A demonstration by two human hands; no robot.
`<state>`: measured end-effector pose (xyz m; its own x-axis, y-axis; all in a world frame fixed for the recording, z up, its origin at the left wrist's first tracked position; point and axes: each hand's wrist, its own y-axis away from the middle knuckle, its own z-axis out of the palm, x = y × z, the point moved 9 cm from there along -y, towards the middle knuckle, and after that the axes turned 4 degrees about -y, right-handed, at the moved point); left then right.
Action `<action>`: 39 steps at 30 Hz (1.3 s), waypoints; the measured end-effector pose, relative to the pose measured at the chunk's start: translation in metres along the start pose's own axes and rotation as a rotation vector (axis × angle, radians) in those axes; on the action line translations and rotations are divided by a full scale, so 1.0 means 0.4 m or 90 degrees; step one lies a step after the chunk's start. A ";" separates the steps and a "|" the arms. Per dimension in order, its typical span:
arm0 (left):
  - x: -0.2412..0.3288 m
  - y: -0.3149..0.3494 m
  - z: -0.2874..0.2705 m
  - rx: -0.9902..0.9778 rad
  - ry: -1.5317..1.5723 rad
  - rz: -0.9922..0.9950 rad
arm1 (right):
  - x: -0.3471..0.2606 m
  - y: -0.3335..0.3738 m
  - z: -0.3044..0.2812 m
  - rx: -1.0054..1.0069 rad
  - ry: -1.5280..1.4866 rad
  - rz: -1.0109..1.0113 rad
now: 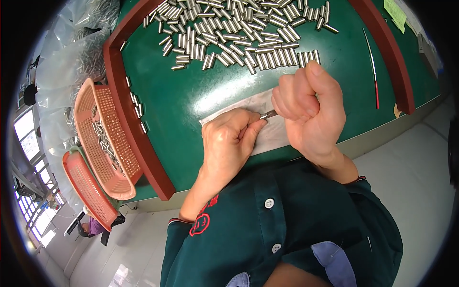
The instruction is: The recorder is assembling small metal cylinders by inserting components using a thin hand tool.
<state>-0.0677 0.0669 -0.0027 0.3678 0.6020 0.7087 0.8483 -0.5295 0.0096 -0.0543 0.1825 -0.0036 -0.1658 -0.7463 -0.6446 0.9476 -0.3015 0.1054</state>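
My left hand (228, 138) is closed, thumb and forefinger pinching a small shiny metal cylinder (263, 116) above a pale cloth (270, 136). My right hand (313, 105) makes a fist round a slim tool whose dark brownish shaft (272, 114) sticks out toward the left hand. The shaft's tip meets the end of the cylinder; whether it goes inside I cannot tell. Fingers hide the tool's handle. Beyond the hands, many similar metal cylinders (229, 36) lie heaped on the green tabletop (167, 100), with a row of them standing nearest my right hand.
A dark red raised border (138, 148) edges the table, several cylinders lying along its left side. Left of it sit a pink basket (126, 153) holding cylinders and another basket (88, 184). A thin red-handled tool (377, 95) lies right. Clear plastic bags (57, 95) stand far left; a person (93, 227) is behind.
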 end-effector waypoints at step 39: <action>-0.062 0.188 -0.552 0.515 -0.431 -0.162 | -0.014 0.050 0.051 -0.064 0.193 -0.154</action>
<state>-0.0973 -0.1199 0.1363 0.0698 0.9746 0.2130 0.8378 0.0587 -0.5428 -0.0400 0.1684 0.0176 -0.3134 -0.4472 -0.8377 0.9155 -0.3766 -0.1414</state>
